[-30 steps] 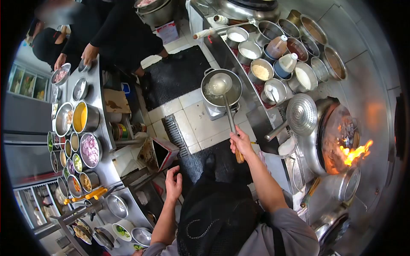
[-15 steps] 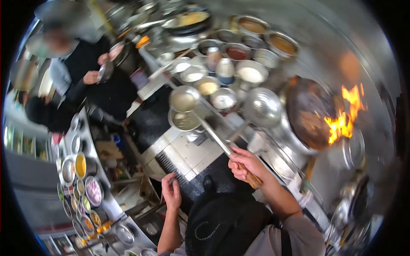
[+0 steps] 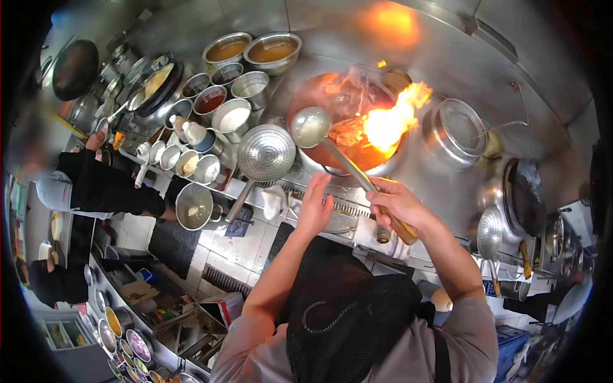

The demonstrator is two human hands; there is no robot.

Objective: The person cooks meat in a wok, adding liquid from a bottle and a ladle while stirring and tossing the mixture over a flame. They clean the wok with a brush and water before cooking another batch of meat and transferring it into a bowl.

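Note:
My right hand (image 3: 397, 204) is wrapped round the wooden handle of a long ladle (image 3: 311, 127). The ladle's bowl holds a pale content and overlaps the left part of a wok (image 3: 305, 96) on the stove. Tall flames (image 3: 391, 124) rise inside the wok, over reddish-lit food. Below the wok's near rim, my left hand (image 3: 313, 209) is held up with its fingers apart and nothing in it. Another short wooden handle end (image 3: 383, 235) shows just under my right hand. Left of my left hand lies a perforated strainer (image 3: 266, 153) with a metal handle.
Bowls of sauces and powders (image 3: 231, 118) cluster left of the wok. A lidded pot (image 3: 456, 134) stands to its right, with a second wok (image 3: 525, 198) beyond. A pot of liquid (image 3: 194, 206) sits at the counter's edge. A person (image 3: 102, 179) in dark clothing works at far left.
My view has turned right toward the stove. The ladle has moved from beside the bowls to over the flaming wok. My left hand has come up near the wok's front.

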